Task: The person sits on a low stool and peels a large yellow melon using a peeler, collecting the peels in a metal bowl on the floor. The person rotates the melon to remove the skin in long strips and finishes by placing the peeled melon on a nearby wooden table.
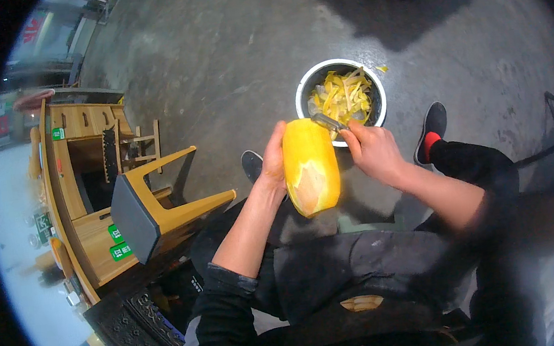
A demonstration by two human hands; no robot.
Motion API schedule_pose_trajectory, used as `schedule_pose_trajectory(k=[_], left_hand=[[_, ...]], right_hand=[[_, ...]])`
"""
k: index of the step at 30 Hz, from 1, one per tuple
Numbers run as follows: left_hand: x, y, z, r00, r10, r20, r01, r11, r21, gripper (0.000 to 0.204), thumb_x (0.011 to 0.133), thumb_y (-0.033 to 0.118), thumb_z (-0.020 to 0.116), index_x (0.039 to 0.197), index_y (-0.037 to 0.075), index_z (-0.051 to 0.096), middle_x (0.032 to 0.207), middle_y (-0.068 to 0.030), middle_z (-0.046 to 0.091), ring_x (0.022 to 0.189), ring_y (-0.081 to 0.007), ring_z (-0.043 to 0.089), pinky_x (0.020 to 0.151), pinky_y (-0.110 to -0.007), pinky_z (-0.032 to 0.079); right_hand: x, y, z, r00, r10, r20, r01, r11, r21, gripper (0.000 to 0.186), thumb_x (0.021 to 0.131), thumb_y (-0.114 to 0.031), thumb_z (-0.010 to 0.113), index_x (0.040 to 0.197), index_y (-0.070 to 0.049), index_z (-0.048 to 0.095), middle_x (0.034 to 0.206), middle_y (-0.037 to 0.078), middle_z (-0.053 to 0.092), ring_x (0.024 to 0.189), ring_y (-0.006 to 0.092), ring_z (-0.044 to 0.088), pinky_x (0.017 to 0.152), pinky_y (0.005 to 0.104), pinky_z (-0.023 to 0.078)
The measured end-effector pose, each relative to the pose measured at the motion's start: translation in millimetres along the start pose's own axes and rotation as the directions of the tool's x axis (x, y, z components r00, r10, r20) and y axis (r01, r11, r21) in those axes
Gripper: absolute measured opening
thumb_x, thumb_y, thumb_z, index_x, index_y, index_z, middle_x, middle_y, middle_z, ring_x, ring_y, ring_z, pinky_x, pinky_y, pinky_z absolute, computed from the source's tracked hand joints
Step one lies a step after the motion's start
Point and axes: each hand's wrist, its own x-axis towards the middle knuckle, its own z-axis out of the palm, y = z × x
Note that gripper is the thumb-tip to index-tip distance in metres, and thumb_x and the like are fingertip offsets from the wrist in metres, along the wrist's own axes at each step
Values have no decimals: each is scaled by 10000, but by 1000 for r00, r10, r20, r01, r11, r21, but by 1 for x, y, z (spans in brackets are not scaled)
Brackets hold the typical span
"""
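A large oblong yellow squash [309, 156] is held up in front of my lap, over the floor. Most of its surface is bright yellow, with a paler tan patch near its lower end. My left hand [275, 153] grips its left side, fingers partly hidden behind it. In my right hand [373, 150] is a peeler [329, 122], its head against the squash's upper right edge. Just beyond stands a white-rimmed basin [382, 99] with yellow peelings [343, 96] inside.
A stray peeling [382, 69] lies on the concrete floor by the basin. At my left is a stool [136, 216] with a dark seat and yellow legs, beside a wooden desk [85, 225]. My shoes [433, 121] rest on the floor either side.
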Motion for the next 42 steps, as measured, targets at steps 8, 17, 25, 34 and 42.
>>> schedule_pose_trajectory(k=[8, 17, 25, 34, 42], left_hand=[[6, -5, -6, 996, -72, 48, 75, 994, -83, 652, 1107, 568, 422, 1310, -1, 668, 1168, -159, 767, 1011, -292, 763, 925, -430, 625], [8, -3, -12, 995, -51, 85, 60, 992, -110, 633, 1102, 551, 425, 1312, 8, 671, 1145, -172, 774, 982, -307, 772, 885, -457, 638], [5, -5, -8, 999, -26, -27, 25, 999, -49, 617, 1103, 544, 433, 1291, 4, 666, 1162, -164, 765, 1013, -297, 759, 921, -441, 626], [8, -6, -19, 991, -97, 87, 108, 987, -123, 622, 1094, 562, 451, 1303, 18, 670, 1180, -157, 764, 1022, -300, 759, 916, -437, 625], [5, -4, -9, 987, 149, -62, -153, 986, -66, 681, 1094, 614, 401, 1330, 25, 648, 1215, -159, 744, 1076, -305, 733, 996, -449, 584]], right_hand=[[12, 43, 36, 862, 475, 179, -496, 863, 95, 470, 1087, -408, 510, 1098, 10, 725, 961, 315, 721, 930, 515, 695, 861, 599, 539], [-8, -12, 0, 986, -142, -84, 151, 982, 110, 252, 1031, -242, 661, 904, -28, 624, 749, 223, 681, 699, 444, 700, 588, 523, 542], [5, -2, 6, 999, -41, -10, 40, 997, -69, 291, 1056, -320, 613, 985, -50, 697, 775, 209, 726, 694, 437, 718, 626, 530, 582], [23, 62, 39, 833, 510, 213, -531, 846, 50, 539, 1082, -461, 488, 1132, 6, 752, 1127, 306, 726, 1073, 495, 693, 961, 551, 534], [4, 11, 17, 760, 229, 608, -650, 272, 710, 420, 1090, -508, 555, 1014, -102, 631, 637, -14, 455, 489, 114, 408, 468, 293, 338]])
